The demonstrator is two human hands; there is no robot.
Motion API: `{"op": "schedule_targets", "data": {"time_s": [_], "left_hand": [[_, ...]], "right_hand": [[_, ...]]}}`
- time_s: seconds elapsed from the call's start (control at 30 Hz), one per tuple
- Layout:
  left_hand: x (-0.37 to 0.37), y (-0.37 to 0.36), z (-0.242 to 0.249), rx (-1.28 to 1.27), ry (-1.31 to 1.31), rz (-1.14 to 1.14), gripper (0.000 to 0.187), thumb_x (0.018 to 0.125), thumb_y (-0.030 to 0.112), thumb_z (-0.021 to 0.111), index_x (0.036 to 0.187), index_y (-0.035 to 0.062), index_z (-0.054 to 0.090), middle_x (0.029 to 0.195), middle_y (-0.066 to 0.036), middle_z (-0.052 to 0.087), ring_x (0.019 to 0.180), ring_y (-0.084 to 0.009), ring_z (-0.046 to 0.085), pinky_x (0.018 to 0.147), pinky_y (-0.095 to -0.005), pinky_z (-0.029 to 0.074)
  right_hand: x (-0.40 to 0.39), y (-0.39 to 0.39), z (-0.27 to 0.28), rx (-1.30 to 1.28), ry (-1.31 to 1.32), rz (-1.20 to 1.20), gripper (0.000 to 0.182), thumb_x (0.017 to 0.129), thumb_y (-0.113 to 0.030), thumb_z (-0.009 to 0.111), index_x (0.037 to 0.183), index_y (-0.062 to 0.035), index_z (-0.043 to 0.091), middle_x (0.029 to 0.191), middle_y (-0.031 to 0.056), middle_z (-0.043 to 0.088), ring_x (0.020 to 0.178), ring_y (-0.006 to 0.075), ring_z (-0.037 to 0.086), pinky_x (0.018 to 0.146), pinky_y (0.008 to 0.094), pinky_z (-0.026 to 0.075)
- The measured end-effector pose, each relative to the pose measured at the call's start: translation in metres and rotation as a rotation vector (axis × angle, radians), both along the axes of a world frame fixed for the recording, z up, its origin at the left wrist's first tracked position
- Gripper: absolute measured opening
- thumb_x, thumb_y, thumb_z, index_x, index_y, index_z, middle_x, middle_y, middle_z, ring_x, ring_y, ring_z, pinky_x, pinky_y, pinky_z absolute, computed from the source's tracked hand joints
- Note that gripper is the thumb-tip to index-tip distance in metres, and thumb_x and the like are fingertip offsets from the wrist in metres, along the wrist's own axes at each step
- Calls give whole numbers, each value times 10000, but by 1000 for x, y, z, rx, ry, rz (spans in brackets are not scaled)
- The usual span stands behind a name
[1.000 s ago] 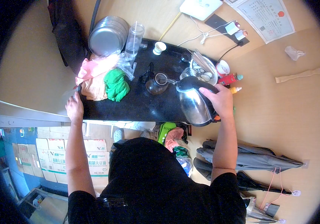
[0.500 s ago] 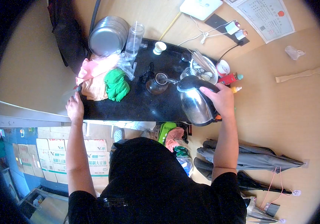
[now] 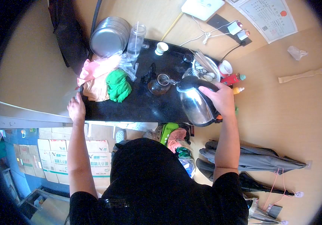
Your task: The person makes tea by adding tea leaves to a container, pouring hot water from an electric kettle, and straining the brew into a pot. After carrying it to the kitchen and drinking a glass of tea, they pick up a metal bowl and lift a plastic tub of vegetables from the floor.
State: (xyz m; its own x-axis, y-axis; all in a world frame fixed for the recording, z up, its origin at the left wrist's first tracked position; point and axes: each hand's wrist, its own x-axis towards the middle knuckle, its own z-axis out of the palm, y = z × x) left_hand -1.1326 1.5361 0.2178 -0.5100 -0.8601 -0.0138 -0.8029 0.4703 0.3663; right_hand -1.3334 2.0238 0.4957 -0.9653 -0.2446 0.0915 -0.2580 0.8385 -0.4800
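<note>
My right hand [image 3: 221, 100] is closed round the black handle of a shiny metal electric kettle [image 3: 196, 107]. The kettle is tilted to the left, and water runs from its spout into the mouth of a round glass pot [image 3: 158, 87] on the black tabletop [image 3: 142, 108]. A black piece [image 3: 150, 71], perhaps a lid, lies just behind the pot. At the table's left edge rests my left hand [image 3: 77, 107], fingers extended along the edge and holding nothing. Nearest to it are a peach cloth [image 3: 95, 91] and a green cloth [image 3: 118, 85].
Stacked metal plates [image 3: 109, 37] and a clear tumbler [image 3: 136, 40] stand at the back left. A paper cup [image 3: 161, 48] is at the back. Right of it sit a bowl with chopsticks and spoons [image 3: 208, 69] and a red bottle [image 3: 233, 78]. A white router [image 3: 203, 8] is on the wall.
Water keeps running from the kettle into the glass pot. Both hands hold nearly the same positions; the whole view has shifted very slightly.
</note>
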Motion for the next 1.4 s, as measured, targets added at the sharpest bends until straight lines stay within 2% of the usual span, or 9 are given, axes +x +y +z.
{"op": "schedule_targets", "data": {"time_s": [0.23, 0.33, 0.73, 0.83, 0.93, 1.13, 1.23, 1.33, 1.4], "left_hand": [[2, -5, -10, -21, 22, -21, 737, 1056, 578, 309, 1215, -55, 653, 1227, -279, 647, 1169, -449, 591, 1041, -505, 445], [0, 0, 3, 8, -4, -1, 738, 1057, 575, 310, 1219, -60, 649, 1228, -282, 645, 1176, -447, 590, 1045, -504, 445], [1, 1, -1, -33, 38, -19, 733, 1058, 567, 316, 1173, -68, 663, 1180, -297, 661, 1140, -457, 605, 1034, -508, 446], [1, 0, -3, -50, 42, -23, 723, 1059, 557, 320, 1155, -72, 663, 1174, -299, 660, 1128, -461, 605, 1029, -511, 446], [1, 0, 0, -26, 27, -27, 711, 1059, 552, 326, 1151, -67, 663, 1178, -299, 656, 1128, -463, 600, 1025, -515, 444], [0, -3, -7, -21, 34, -33, 692, 1054, 556, 335, 1149, -45, 665, 1188, -286, 656, 1147, -461, 589, 1027, -520, 439], [2, -13, -28, -53, 34, -53, 692, 1052, 561, 339, 1142, -42, 666, 1184, -281, 658, 1143, -464, 589, 1022, -525, 441], [0, -3, -7, -9, 43, -22, 691, 1051, 562, 341, 1145, -40, 666, 1181, -285, 659, 1137, -469, 592, 1018, -527, 442], [0, 0, -5, -45, 83, -20, 690, 1051, 562, 340, 1147, -38, 667, 1169, -287, 662, 1125, -470, 599, 1008, -531, 448]], "right_hand": [[2, -11, 6, 38, -40, -26, 592, 725, -562, 837, 940, -16, 764, 786, 203, 729, 747, 330, 733, 737, 404, 566], [-5, -8, -2, 102, -53, -48, 588, 726, -565, 838, 935, -21, 763, 781, 193, 733, 736, 320, 733, 730, 401, 567], [-4, -16, -4, 55, -113, -49, 579, 721, -564, 844, 964, -43, 771, 802, 179, 744, 739, 295, 738, 734, 387, 569], [-6, -13, -12, 88, -37, -18, 564, 730, -545, 846, 965, -38, 769, 804, 187, 743, 730, 299, 737, 734, 391, 569], [-8, -7, -22, -54, -54, 7, 565, 744, -520, 848, 963, -7, 759, 803, 189, 744, 719, 284, 738, 721, 382, 568], [-6, 1, -33, -182, -169, -67, 542, 747, -445, 878, 950, 41, 746, 813, 172, 753, 692, 201, 721, 681, 332, 558], [-6, 6, -42, -227, -191, -85, 383, 812, -256, 864, 1030, 38, 750, 875, 69, 758, 732, 92, 662, 687, 275, 537], [-5, 14, -52, -336, -155, -78, 442, 769, -343, 884, 947, 39, 751, 811, 138, 758, 690, 148, 697, 673, 314, 551], [-5, 19, -60, -391, -191, -93, 411, 777, -309, 881, 958, 36, 752, 831, 121, 761, 707, 133, 689, 685, 303, 548]]}}
